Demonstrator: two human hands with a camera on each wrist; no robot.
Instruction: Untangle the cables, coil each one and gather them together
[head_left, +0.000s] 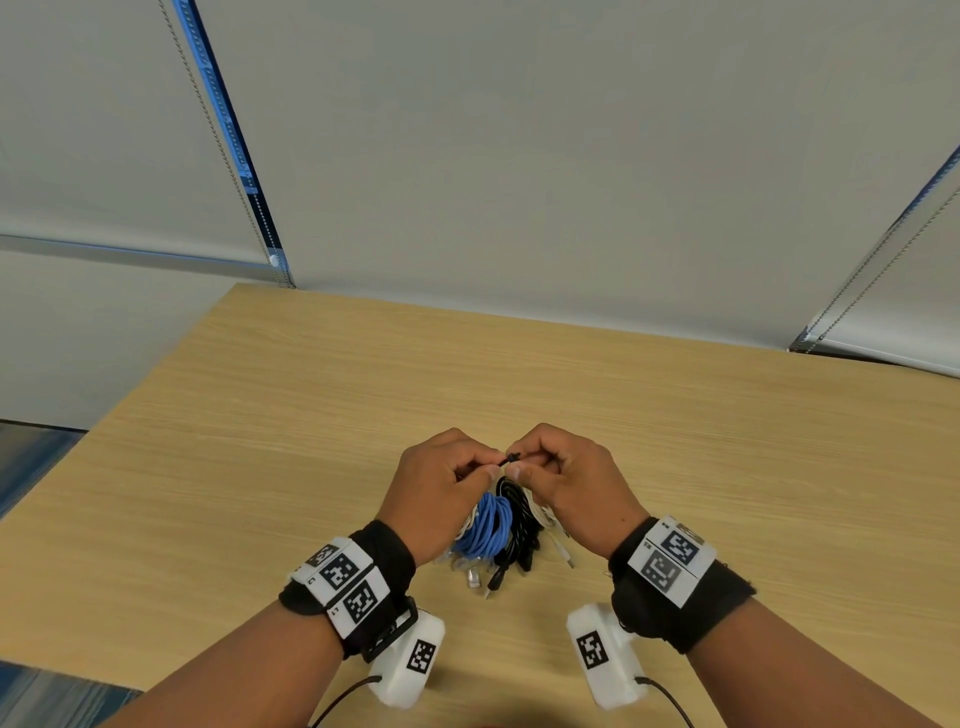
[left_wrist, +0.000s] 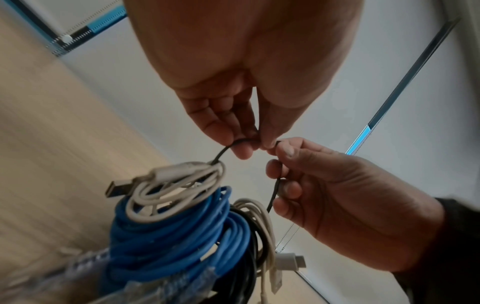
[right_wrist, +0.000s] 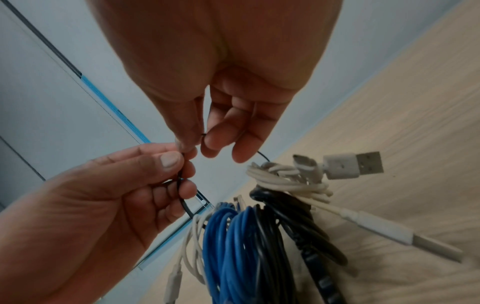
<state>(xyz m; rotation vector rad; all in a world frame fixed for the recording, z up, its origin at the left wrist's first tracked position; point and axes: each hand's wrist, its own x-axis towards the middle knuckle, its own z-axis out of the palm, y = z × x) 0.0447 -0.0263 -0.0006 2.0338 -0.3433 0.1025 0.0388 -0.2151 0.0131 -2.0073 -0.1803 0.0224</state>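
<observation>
A thin black tie cord (left_wrist: 223, 152) runs through a bunch of coiled cables: a thick blue round-jacketed coil (left_wrist: 166, 236), a glossy black rubber-sheathed coil (right_wrist: 293, 224) and pale off-white USB leads (right_wrist: 288, 181) with metal plugs sticking out. The bunch hangs from the cord just above the light wood-grain desk (head_left: 727, 467), near the middle of its front edge. The left hand (head_left: 441, 486) pinches one end of the cord between thumb and curled fingers, and the right hand (head_left: 566, 480) pinches the other end, the two ends meeting between the fingertips. The cord looks light, limp and rather slick, so it is best gripped close to the crossing. The coils seem springy and heavier, likely to sag or unwind if the loop slackens.
</observation>
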